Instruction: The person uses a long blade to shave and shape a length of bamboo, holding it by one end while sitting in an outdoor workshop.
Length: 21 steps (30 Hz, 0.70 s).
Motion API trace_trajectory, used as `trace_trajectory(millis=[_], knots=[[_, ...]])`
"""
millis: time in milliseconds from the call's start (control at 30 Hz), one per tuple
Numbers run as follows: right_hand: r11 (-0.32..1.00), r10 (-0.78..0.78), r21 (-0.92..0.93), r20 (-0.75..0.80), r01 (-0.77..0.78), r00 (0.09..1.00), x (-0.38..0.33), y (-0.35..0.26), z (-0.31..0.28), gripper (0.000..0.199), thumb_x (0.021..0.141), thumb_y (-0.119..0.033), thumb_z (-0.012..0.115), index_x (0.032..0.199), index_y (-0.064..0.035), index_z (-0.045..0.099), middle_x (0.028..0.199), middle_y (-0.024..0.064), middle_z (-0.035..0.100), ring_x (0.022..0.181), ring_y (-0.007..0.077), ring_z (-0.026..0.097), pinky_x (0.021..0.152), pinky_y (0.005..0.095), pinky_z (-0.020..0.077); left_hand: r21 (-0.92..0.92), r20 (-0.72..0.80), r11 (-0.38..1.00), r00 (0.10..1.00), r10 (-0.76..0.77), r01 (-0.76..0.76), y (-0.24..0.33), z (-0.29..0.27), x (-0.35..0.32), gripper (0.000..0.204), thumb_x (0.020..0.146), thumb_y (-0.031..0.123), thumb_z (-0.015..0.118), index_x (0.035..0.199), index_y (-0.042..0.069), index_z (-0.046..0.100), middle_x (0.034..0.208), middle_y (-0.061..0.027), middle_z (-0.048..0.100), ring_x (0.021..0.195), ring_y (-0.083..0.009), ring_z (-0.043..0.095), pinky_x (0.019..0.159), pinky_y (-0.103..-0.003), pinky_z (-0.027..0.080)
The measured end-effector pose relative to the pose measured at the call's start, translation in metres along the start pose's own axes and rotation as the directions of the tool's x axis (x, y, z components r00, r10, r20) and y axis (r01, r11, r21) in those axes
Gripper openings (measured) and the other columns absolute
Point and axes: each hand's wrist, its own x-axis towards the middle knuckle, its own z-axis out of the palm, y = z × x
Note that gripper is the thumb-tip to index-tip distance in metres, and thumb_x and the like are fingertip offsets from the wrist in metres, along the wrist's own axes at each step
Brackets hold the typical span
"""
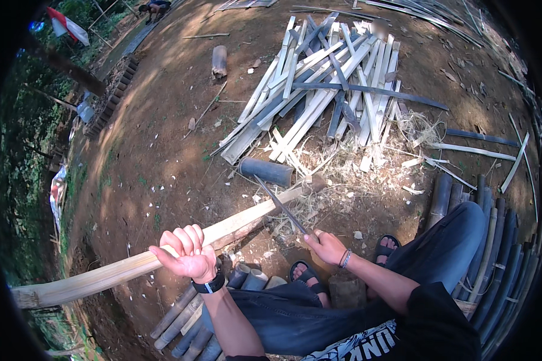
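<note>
My left hand is closed around a long, pale bamboo slat, palm turned up and thumb out along it. The slat runs from the far left edge up toward the middle, where its end lies by a brown log end. In my right hand is the handle of a long-bladed knife. Its blade points up and left, crossing the slat near that end; whether the edge bites into it I cannot tell. A short, dark bamboo piece lies just beyond the blade.
Ahead is a heap of split bamboo slats, with pale shavings before it. Bamboo poles lie at right, cut bamboo tubes at lower left. A wood stump stands between my feet. Another person bends far off.
</note>
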Motion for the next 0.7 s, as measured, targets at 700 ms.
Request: trace_trajectory(millis=[700], knots=[[0.848,0.192,0.481,0.117,-0.225,0.974,0.055,0.085,0.037,0.064,0.094,-0.057,0.035,0.060,-0.0048,0.048,0.049,0.0057,0.047,0.040,0.0181,0.049,0.043,0.0348,0.0400,0.051,0.166,0.999,0.986,-0.012,0.004,0.000,-0.002,0.007,0.053,0.100,0.047,0.033,0.056,0.018,0.026,0.042,0.0047,0.023,0.033,-0.0072,0.017,0.038,-0.023,0.014]])
